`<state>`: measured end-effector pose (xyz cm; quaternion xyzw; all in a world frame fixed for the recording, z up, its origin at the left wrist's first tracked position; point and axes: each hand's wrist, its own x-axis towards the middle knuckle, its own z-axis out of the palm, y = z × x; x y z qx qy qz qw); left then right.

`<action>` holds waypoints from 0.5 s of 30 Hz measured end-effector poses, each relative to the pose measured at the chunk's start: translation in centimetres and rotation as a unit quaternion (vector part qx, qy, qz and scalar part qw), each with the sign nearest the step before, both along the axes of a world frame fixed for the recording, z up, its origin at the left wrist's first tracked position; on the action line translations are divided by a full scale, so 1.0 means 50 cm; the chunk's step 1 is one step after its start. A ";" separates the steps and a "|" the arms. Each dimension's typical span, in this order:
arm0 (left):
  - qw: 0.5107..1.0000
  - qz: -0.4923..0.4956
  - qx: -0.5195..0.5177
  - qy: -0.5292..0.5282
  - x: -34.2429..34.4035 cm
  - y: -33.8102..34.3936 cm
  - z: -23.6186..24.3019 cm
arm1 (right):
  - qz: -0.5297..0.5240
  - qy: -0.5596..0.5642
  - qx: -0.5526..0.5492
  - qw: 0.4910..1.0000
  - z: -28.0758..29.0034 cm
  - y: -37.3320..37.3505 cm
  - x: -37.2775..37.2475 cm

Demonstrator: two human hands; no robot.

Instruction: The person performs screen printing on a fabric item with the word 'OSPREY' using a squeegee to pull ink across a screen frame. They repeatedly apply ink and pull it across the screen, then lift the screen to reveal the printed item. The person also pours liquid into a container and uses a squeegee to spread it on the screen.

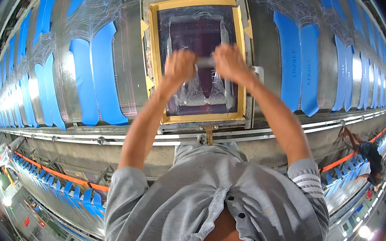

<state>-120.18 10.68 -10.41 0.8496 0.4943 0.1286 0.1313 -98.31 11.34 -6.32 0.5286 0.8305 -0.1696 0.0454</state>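
Both my hands grip a pale bar-shaped squeegee (205,62) over a screen printing frame (206,117) edged with yellow tape. My left hand (179,66) is closed round the bar's left end. My right hand (230,62) is closed round its right end. Beneath them the screen's dark purple mesh (196,34) carries whitish smears and lighter lettering, partly covered by my hands and the bar. The frame sits on a long grey table (131,56), between blue cut pieces (105,82) on the left and similar lettered blue pieces (290,64) on the right.
A metal rail (148,141) runs along the table's near edge, close to my body. Behind me another table with blue pieces (77,192) has an orange strip (49,171) along it. A co-worker (371,159) is at that rear table on the lower right.
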 end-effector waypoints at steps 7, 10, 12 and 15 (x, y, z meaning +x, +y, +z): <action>0.992 0.032 -0.115 0.044 0.044 0.204 0.056 | -0.016 0.114 0.120 0.986 -0.059 0.180 0.019; 0.995 0.036 -0.094 0.019 0.027 0.021 0.020 | -0.011 0.129 0.115 0.985 -0.054 0.005 0.003; 0.990 0.031 -0.137 0.027 0.024 -0.126 0.048 | -0.019 0.129 0.076 0.989 -0.044 -0.139 -0.005; 0.992 0.033 -0.107 -0.057 0.016 -0.303 0.051 | -0.026 0.137 0.025 0.990 -0.014 -0.307 -0.014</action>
